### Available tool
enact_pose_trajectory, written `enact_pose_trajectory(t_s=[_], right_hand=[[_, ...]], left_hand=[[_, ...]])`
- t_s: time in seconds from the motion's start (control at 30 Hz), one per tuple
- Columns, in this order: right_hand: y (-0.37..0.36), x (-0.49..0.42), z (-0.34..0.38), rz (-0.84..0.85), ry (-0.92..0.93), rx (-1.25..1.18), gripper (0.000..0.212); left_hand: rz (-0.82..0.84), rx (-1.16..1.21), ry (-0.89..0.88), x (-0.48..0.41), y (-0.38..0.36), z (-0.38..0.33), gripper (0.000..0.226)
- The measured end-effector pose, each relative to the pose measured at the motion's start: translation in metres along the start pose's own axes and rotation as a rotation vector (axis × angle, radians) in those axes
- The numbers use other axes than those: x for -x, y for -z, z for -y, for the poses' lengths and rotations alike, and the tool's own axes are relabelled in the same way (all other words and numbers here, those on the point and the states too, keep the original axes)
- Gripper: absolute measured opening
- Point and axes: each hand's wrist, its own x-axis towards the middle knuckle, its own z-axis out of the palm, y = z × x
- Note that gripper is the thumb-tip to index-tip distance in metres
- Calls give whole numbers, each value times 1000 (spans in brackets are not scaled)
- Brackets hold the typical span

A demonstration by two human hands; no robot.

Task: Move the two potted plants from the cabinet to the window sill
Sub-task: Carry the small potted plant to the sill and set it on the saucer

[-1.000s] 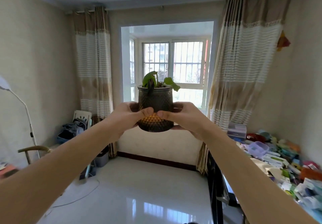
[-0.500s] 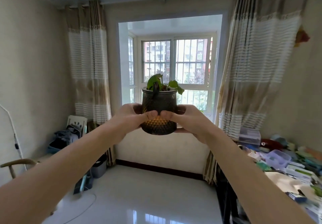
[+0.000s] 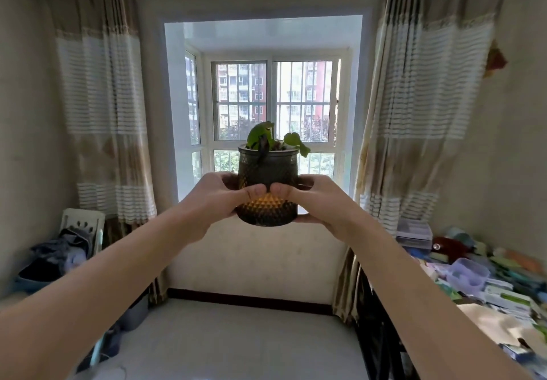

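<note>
A dark textured glass pot [image 3: 268,172] with a few green leaves [image 3: 260,137] is held out in front of me at chest height. My left hand [image 3: 216,199] grips its left side and my right hand [image 3: 318,200] grips its right side, thumbs meeting on the front. The pot stands upright, in line with the bay window [image 3: 272,101]. The window sill sits behind the pot and my hands, mostly hidden above a pale low wall [image 3: 254,258]. I see only this one potted plant; the cabinet is out of view.
Striped curtains [image 3: 103,107] hang on both sides of the bay window. A cluttered table [image 3: 485,285] with boxes and a plastic tub stands on the right. A white chair with clothes [image 3: 71,240] and bins sit on the left. Glossy tiled floor [image 3: 236,341] lies ahead.
I have walked closer to the window with the pot; the window and curtains look larger. My grip on the pot has not changed.
</note>
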Motion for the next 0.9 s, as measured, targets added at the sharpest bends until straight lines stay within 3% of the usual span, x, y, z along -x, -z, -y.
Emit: enact_pose_trajectory(t_s=[0.17, 0.33, 0.47, 0.67, 0.9], right_hand=[[15, -67, -35, -5, 11, -26, 48], [38, -136, -66, 1, 23, 34, 49], [47, -180, -85, 13, 65, 41, 47], [49, -242, -111, 14, 53, 31, 48], [32, -319, -132, -28, 50, 37, 43]], left_hand=[[-6, -11, -27, -72, -10, 32, 83], [32, -43, -38, -138, -25, 55, 53], [20, -52, -50, -182, -30, 73, 44], [14, -22, -23, -243, -26, 100, 60], [43, -18, -38, -321, -3, 132, 55]])
